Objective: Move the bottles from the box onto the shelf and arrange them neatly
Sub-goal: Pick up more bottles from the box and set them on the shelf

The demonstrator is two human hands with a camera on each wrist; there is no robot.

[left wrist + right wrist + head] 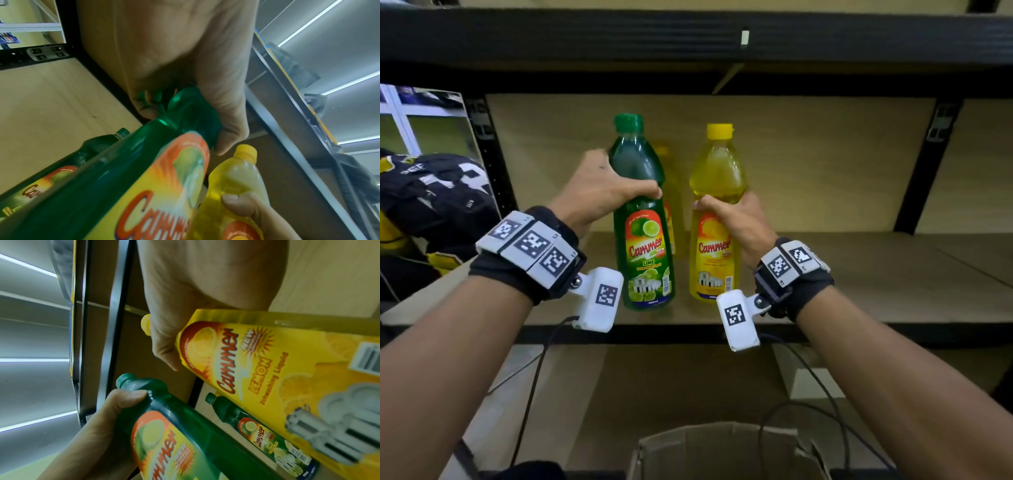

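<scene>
Left hand (pixel 599 186) grips Cammer LIME bottle (pixel 643 219); right hand (pixel 739 226) grips Cammer LEMON bottle (pixel 717 212).

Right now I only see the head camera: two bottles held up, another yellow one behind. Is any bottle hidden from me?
Observer: Yes, the right wrist view shows a second green bottle on the shelf, past the green bottle in the left hand.
Operator: What does the held yellow label say?
Observer: "Lemon", on the yellow bottle in the right hand.
Operator: Where are the left fingers?
Observer: Left wrist view: fingers curled round that bottle's shoulder.
</scene>
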